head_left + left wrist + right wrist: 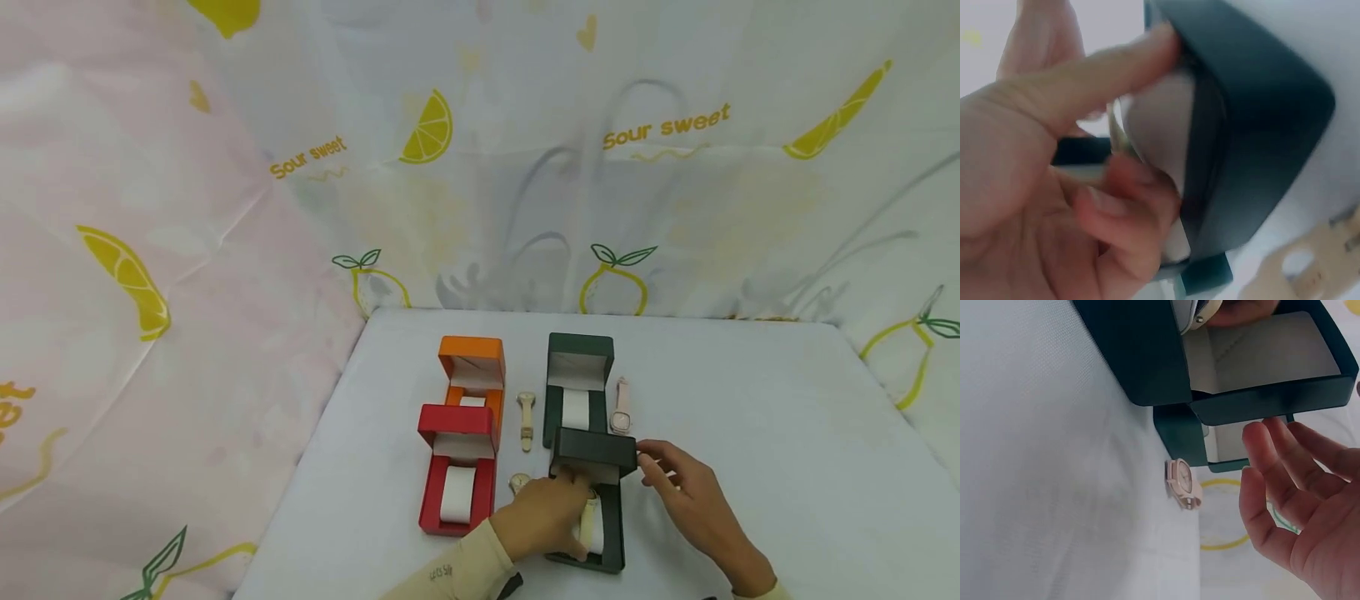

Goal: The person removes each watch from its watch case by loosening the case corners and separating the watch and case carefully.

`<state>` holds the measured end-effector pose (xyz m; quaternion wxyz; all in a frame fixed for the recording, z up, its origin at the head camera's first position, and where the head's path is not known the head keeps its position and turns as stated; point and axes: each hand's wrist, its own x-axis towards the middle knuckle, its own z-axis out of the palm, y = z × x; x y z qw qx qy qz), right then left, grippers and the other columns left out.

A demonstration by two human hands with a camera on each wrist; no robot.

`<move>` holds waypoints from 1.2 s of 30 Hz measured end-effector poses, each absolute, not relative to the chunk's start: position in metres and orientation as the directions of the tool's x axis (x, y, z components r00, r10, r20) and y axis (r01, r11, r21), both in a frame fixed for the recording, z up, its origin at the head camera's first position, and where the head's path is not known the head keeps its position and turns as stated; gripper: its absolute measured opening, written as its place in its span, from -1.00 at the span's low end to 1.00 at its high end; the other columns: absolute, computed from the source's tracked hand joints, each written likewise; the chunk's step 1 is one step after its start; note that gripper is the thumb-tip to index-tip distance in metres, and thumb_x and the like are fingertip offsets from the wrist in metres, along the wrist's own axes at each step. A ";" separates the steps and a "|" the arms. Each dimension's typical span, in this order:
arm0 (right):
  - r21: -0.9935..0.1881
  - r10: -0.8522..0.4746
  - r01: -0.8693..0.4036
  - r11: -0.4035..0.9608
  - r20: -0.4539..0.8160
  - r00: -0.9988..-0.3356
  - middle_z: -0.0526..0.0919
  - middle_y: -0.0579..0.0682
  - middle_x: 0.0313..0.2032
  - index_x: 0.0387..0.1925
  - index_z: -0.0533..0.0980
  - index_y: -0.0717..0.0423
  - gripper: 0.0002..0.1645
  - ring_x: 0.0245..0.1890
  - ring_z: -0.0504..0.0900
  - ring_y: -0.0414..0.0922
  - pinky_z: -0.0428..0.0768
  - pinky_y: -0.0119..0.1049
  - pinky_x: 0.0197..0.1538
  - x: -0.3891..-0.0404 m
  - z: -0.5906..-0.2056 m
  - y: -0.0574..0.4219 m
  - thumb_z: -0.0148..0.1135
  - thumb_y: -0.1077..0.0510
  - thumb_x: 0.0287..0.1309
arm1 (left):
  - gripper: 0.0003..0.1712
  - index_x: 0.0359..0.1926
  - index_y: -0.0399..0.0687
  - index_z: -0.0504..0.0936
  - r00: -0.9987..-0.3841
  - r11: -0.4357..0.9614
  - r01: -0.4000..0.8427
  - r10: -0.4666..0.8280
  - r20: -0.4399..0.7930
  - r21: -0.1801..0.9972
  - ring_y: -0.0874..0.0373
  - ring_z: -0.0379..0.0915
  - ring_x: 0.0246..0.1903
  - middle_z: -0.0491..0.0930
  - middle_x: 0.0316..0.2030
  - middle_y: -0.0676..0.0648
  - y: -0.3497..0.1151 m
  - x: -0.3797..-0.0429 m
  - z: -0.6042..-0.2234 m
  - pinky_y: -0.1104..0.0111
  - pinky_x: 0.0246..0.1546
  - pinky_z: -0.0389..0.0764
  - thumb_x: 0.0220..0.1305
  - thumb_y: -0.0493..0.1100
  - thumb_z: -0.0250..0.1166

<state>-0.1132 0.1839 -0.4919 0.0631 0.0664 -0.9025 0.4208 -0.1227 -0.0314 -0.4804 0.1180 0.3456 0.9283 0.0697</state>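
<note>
A dark green, nearly black watch box [615,533] stands with its lid [596,448] raised. Inside it, a watch with a cream strap [587,525] lies over a white cushion [597,533]. My left hand [543,515] reaches into this box from the left, its fingers by the lid and its thumb near the cushion's front end, gripping around the watch. Curled fingertips [1125,203] lie against the cushion in the left wrist view. Beside the lid's right edge is my right hand [690,500], its fingers loosely bent and holding nothing.
A green box [552,408] stands open behind, with a pink watch [621,412] to its right. Open red [431,500] and orange [472,354] boxes are on the left. Two cream watches, one farther back [527,421] and one partly hidden [519,482], lie between the rows.
</note>
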 end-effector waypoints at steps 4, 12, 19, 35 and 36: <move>-0.747 -0.053 -0.178 0.640 0.188 -0.981 0.66 -0.15 -0.26 0.03 0.56 0.08 -0.65 -0.39 0.62 -0.18 0.55 -0.35 -0.35 -0.111 -0.492 0.183 0.06 -0.03 0.42 | -0.21 -0.04 0.00 0.61 -0.723 0.741 0.643 0.671 -0.167 0.195 0.33 0.40 -0.37 0.53 -0.30 0.12 -0.034 -0.127 -0.481 0.45 -0.45 0.49 -0.34 0.20 0.66; -0.648 0.016 -0.407 0.644 0.543 -0.840 0.52 -0.26 -0.46 -0.24 0.61 0.04 -0.82 -0.47 0.44 -0.35 0.43 -0.53 -0.41 -0.106 -0.490 0.187 0.36 0.30 0.10 | -0.04 0.18 0.03 0.49 -0.689 0.677 0.714 0.725 0.006 0.182 0.32 0.46 -0.17 0.54 -0.08 0.06 -0.045 -0.121 -0.493 0.47 -0.22 0.56 -0.27 0.28 0.60; -0.353 -0.146 -0.873 0.337 0.896 -0.419 0.48 -0.03 -0.48 -0.42 0.57 0.27 -0.75 -0.43 0.38 -0.26 0.33 -0.55 -0.43 -0.097 -0.486 0.178 0.45 0.16 -0.03 | 0.13 0.37 -0.12 0.31 -0.583 0.493 0.800 0.775 0.245 0.342 0.37 0.40 0.04 0.46 0.14 0.02 -0.060 -0.116 -0.489 0.57 0.08 0.42 -0.16 0.28 0.55; -0.741 -0.454 -0.619 0.260 0.472 -0.756 0.32 0.12 0.30 0.45 0.12 0.20 0.16 0.15 0.44 -0.23 0.67 -0.33 -0.21 -0.080 -0.499 0.152 0.59 0.10 -0.12 | -0.10 0.18 -0.04 0.38 -0.695 0.139 0.482 0.662 0.281 0.865 0.36 0.52 -0.09 0.48 0.03 0.04 -0.068 -0.116 -0.479 0.50 -0.14 0.59 -0.23 -0.18 0.64; -0.754 -0.450 -0.606 0.252 0.464 -0.764 0.31 0.13 0.31 0.45 0.12 0.19 0.16 0.16 0.45 -0.22 0.68 -0.29 -0.20 -0.080 -0.498 0.151 0.58 0.12 -0.11 | -0.10 0.18 -0.05 0.38 -0.691 0.137 0.506 0.655 0.305 0.852 0.35 0.51 -0.08 0.48 0.02 0.03 -0.068 -0.115 -0.480 0.50 -0.14 0.59 -0.24 -0.17 0.64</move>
